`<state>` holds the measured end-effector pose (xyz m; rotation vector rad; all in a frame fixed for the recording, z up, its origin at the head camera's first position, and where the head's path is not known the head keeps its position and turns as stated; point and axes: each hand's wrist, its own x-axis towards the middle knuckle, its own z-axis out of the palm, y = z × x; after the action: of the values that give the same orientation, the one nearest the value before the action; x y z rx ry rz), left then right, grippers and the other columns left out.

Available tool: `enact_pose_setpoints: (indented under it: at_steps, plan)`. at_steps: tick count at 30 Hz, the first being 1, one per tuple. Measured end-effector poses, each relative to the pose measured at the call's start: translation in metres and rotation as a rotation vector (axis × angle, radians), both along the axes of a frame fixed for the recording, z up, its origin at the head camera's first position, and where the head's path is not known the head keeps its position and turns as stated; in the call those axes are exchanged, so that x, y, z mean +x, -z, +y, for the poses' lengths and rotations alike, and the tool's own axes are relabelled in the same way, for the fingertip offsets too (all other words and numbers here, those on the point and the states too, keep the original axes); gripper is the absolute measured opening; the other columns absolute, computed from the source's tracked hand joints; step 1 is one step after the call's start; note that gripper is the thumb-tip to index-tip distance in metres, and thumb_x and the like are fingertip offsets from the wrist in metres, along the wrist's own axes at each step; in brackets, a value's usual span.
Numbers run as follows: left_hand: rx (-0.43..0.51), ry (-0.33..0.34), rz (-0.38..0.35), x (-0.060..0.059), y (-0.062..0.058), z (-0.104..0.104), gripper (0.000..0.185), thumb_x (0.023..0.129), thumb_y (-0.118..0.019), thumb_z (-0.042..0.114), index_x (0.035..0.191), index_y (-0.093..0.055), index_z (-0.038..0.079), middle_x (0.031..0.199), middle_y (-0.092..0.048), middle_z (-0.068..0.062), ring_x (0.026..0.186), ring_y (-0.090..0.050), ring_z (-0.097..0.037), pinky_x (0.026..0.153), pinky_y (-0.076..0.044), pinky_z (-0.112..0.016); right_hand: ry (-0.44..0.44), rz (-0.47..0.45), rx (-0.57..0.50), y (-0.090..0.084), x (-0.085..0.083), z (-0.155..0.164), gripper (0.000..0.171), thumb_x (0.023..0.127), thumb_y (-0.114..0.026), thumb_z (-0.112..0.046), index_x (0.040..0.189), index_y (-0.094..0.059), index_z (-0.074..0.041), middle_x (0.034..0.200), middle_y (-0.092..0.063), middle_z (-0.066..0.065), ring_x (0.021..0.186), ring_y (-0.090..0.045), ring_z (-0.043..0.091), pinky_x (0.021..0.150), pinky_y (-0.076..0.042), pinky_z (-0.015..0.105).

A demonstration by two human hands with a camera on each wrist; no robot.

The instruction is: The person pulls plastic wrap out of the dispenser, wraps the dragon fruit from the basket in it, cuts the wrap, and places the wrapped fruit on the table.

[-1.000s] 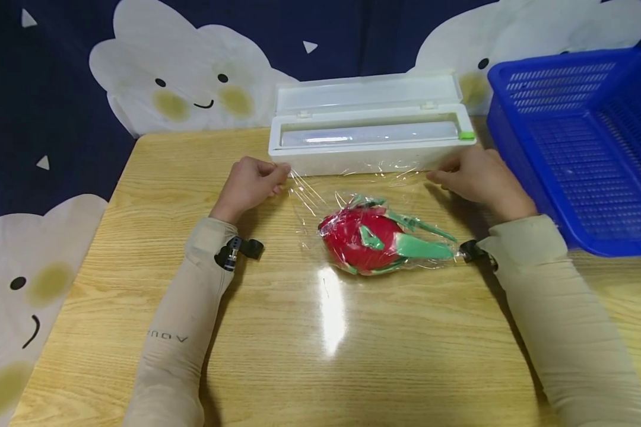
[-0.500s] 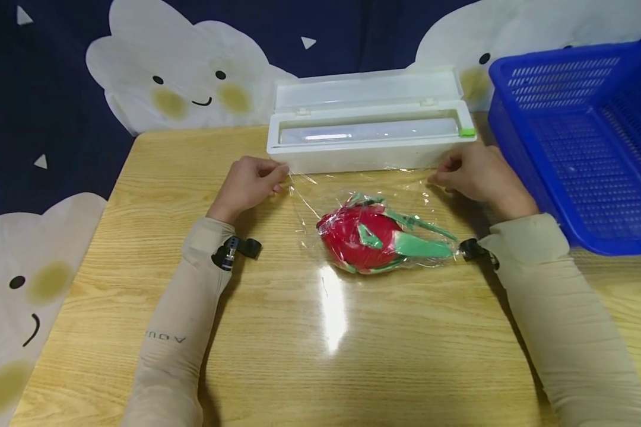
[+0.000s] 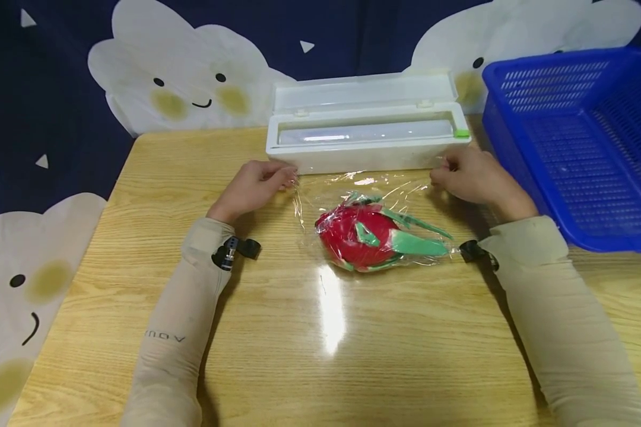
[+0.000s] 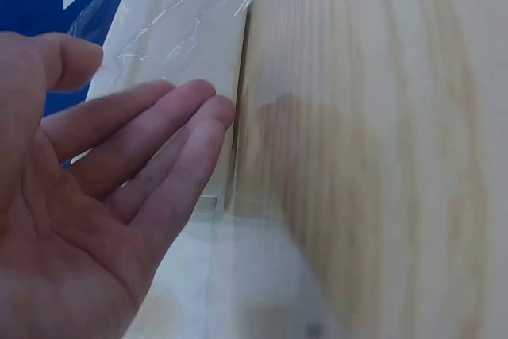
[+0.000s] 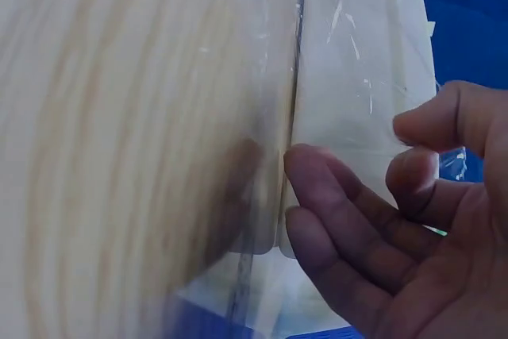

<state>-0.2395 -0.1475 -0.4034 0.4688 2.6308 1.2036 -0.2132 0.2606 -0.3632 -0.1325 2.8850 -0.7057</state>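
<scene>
Starting nearest: bare wooden table (image 3: 320,332), then a red-and-green dragon fruit (image 3: 371,237) lying on its side, partly covered in cling film (image 3: 363,187). Film runs back from the fruit to the white dispenser box (image 3: 365,139), lid open, roll visible inside. Left hand (image 3: 253,187) pinches the film's left corner, fingers curled in head view; right hand (image 3: 472,175) pinches the right corner the same way. Both hands sit just in front of the box, either side of the fruit. Blue basket (image 3: 577,142) far right, apart from everything.

Risk, as a judgement: thin film stretched between two pinches could cling to itself, tear unevenly or slip from the fingertips if one side pulls harder; the fruit could roll.

Wrist views add detail: left wrist shows the fingers (image 4: 159,129) fairly straight with film draped against the box face; right wrist shows the thumb and forefinger (image 5: 429,129) bent with film between. Neither shows the fruit; only the head view does.
</scene>
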Motion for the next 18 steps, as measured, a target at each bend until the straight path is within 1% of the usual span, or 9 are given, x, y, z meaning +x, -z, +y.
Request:
enact_pose_setpoints:
  at_steps: [2, 4, 6, 8, 11, 12, 14, 16, 18]
  plan:
    - [-0.009, 0.018, -0.016, 0.0006, -0.0005, 0.0003, 0.040, 0.108, -0.047, 0.035, 0.134, -0.070, 0.014, 0.131, -0.074, -0.007, 0.110, -0.072, -0.022, 0.099, -0.057, -0.038, 0.001, -0.002, -0.004, -0.0006, 0.0004, -0.0007, 0.028, 0.097, -0.052, -0.031, 0.079, -0.059, -0.011, 0.074, -0.060, 0.004, 0.067, -0.050, 0.023, 0.053, -0.037, 0.034]
    - [0.007, 0.034, -0.040, 0.0013, -0.0011, 0.0013, 0.041, 0.109, -0.044, 0.034, 0.130, -0.072, 0.013, 0.138, -0.070, -0.005, 0.114, -0.072, -0.022, 0.106, -0.056, -0.040, 0.006, -0.003, -0.013, -0.0013, 0.0011, -0.0012, 0.031, 0.098, -0.049, -0.032, 0.081, -0.062, -0.010, 0.074, -0.060, 0.004, 0.066, -0.050, 0.023, 0.052, -0.037, 0.034]
    - [0.017, 0.036, -0.054, 0.0022, -0.0021, 0.0024, 0.042, 0.109, -0.042, 0.035, 0.128, -0.073, 0.014, 0.142, -0.068, -0.002, 0.117, -0.071, -0.022, 0.111, -0.053, -0.041, 0.014, -0.002, -0.031, -0.0016, 0.0019, -0.0016, 0.033, 0.099, -0.048, -0.033, 0.085, -0.067, -0.010, 0.073, -0.060, 0.003, 0.065, -0.050, 0.022, 0.051, -0.037, 0.034]
    - [0.030, 0.030, -0.060, 0.0030, -0.0032, 0.0035, 0.043, 0.109, -0.041, 0.037, 0.128, -0.073, 0.016, 0.144, -0.066, -0.002, 0.118, -0.071, -0.022, 0.114, -0.050, -0.042, 0.024, 0.002, -0.050, -0.0022, 0.0027, -0.0024, 0.032, 0.098, -0.049, -0.032, 0.084, -0.066, -0.010, 0.072, -0.059, 0.003, 0.065, -0.049, 0.022, 0.051, -0.037, 0.034]
    - [0.032, 0.016, -0.054, 0.0042, -0.0042, 0.0044, 0.044, 0.110, -0.040, 0.040, 0.136, -0.068, 0.020, 0.143, -0.067, -0.004, 0.117, -0.071, -0.023, 0.115, -0.050, -0.044, 0.042, 0.001, -0.074, -0.0033, 0.0039, -0.0044, 0.030, 0.097, -0.051, -0.031, 0.080, -0.064, -0.011, 0.077, -0.065, 0.003, 0.069, -0.052, 0.021, 0.053, -0.039, 0.034]
    - [0.038, 0.014, -0.050, 0.0043, -0.0042, 0.0048, 0.045, 0.110, -0.039, 0.040, 0.138, -0.067, 0.020, 0.144, -0.067, -0.004, 0.118, -0.071, -0.024, 0.115, -0.050, -0.044, 0.048, -0.001, -0.080, -0.0037, 0.0044, -0.0051, 0.029, 0.097, -0.051, -0.031, 0.079, -0.062, -0.011, 0.081, -0.069, 0.004, 0.071, -0.053, 0.020, 0.054, -0.041, 0.033]
    - [0.050, 0.013, -0.036, 0.0042, -0.0040, 0.0054, 0.045, 0.110, -0.038, 0.038, 0.141, -0.064, 0.019, 0.143, -0.067, -0.004, 0.120, -0.070, -0.024, 0.114, -0.051, -0.042, 0.055, -0.011, -0.092, -0.0045, 0.0051, -0.0063, 0.028, 0.097, -0.051, -0.030, 0.081, -0.063, -0.011, 0.090, -0.075, 0.006, 0.075, -0.057, 0.018, 0.058, -0.044, 0.032]
    - [0.071, 0.013, -0.026, 0.0041, -0.0038, 0.0063, 0.045, 0.111, -0.037, 0.035, 0.143, -0.063, 0.018, 0.141, -0.068, -0.005, 0.124, -0.069, -0.023, 0.114, -0.051, -0.041, 0.058, -0.022, -0.107, -0.0052, 0.0057, -0.0071, 0.028, 0.097, -0.050, -0.029, 0.087, -0.068, -0.009, 0.097, -0.079, 0.008, 0.077, -0.062, 0.014, 0.061, -0.047, 0.030]
    - [0.096, 0.013, -0.017, 0.0039, -0.0036, 0.0072, 0.044, 0.111, -0.037, 0.033, 0.143, -0.063, 0.016, 0.141, -0.068, -0.005, 0.128, -0.067, -0.022, 0.113, -0.052, -0.040, 0.059, -0.044, -0.143, -0.0054, 0.0061, -0.0074, 0.030, 0.099, -0.049, -0.028, 0.094, -0.070, -0.007, 0.104, -0.081, 0.009, 0.080, -0.068, 0.009, 0.066, -0.050, 0.027]
